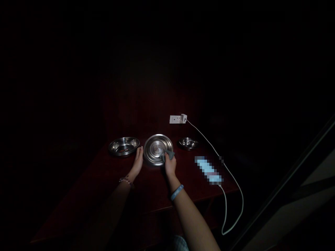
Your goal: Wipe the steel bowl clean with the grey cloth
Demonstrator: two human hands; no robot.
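Observation:
A round steel plate (154, 146) lies in the middle of a dark red table (110, 181). My left hand (138, 161) rests against the plate's left rim with fingers together and extended. My right hand (170, 164) presses a small grey cloth (169, 154) onto the plate's right side. A beaded bracelet is on my left wrist and a blue band on my right wrist.
A wider steel dish (124, 145) sits left of the plate, a small steel bowl (188, 143) to its right. A white power strip (178, 119) with a plug feeds a white cable (230, 174) to a lit phone (208, 169). The surroundings are dark.

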